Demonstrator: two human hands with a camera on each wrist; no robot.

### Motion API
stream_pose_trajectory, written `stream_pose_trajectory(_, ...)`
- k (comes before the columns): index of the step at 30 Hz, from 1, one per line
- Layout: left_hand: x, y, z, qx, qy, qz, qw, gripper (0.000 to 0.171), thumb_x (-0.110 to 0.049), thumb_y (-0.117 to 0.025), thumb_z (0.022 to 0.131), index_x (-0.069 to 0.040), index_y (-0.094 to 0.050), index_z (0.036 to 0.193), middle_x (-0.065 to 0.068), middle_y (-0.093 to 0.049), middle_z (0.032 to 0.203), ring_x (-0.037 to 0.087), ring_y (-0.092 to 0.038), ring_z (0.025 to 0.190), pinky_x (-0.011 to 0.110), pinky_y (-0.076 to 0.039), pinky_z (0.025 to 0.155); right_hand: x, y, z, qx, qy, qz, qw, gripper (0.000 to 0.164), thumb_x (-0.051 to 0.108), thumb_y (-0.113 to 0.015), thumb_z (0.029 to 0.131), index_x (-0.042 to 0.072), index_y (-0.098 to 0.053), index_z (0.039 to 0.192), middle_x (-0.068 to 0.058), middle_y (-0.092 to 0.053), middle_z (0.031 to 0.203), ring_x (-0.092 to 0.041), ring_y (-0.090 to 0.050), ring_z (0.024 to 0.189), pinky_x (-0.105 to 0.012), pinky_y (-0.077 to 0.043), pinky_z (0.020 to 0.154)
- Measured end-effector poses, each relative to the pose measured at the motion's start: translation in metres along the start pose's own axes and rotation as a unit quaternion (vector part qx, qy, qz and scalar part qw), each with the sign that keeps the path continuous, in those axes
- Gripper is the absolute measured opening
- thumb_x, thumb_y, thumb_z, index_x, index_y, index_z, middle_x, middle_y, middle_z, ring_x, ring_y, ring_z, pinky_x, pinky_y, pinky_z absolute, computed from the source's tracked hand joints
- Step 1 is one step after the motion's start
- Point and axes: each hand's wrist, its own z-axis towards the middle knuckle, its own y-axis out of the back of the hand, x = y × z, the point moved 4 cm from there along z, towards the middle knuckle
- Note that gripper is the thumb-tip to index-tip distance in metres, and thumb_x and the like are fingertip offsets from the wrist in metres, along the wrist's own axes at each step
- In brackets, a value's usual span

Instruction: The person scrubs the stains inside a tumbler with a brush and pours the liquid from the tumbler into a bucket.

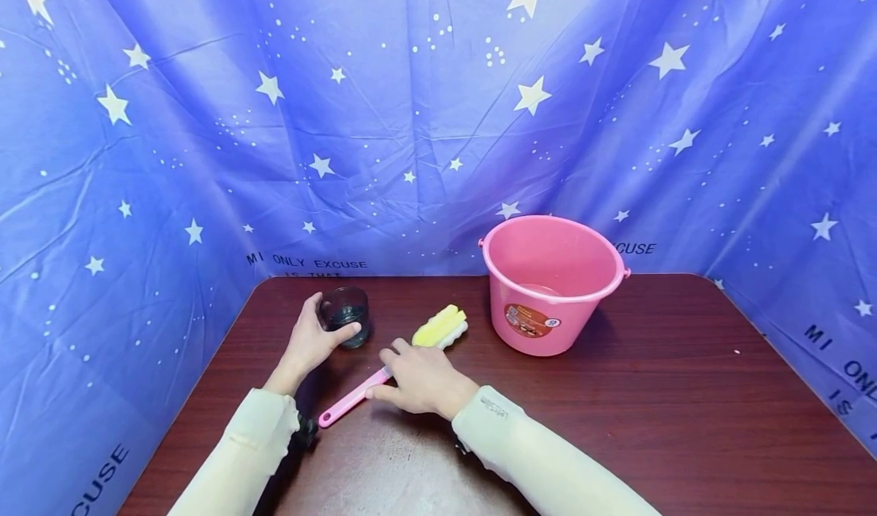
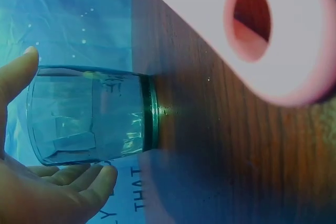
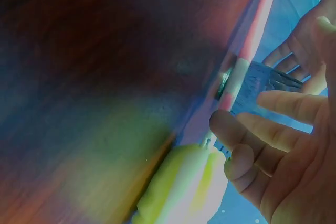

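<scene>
My left grip (image 1: 311,341) brackets the glass (image 1: 347,310), whether clamped I can't tell; my right grip (image 1: 421,379) is parted over the brush (image 1: 438,328) on the bench (image 1: 617,425); likely the taking-up step; next calls for closing round the handle (image 1: 355,399).

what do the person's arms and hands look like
The left sleeve and right sleeve are pale cream, the right with small dark lettering near the wrist. Something black shows beside the left wrist. The left hand and right hand wear no gloves.
</scene>
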Motion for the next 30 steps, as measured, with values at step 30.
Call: stream_pose_trajectory(30, 0.01, -0.002, 0.007, 0.014, 0.025, -0.058, 0.9979, 0.079, -0.012, -0.081, 0.075, 0.004, -0.035, 0.137, 0.024, -0.048, 0.133, 0.034, -0.046, 0.121, 0.045, -0.032, 0.105, 0.01, -0.01, -0.002, 0.016, -0.025, 0.008, 1.0, 0.05, 0.059, -0.049, 0.091, 0.014, -0.065, 0.104, -0.004, -0.057, 0.096, -0.024, -0.059, 0.081, -0.037, -0.049, 0.07)
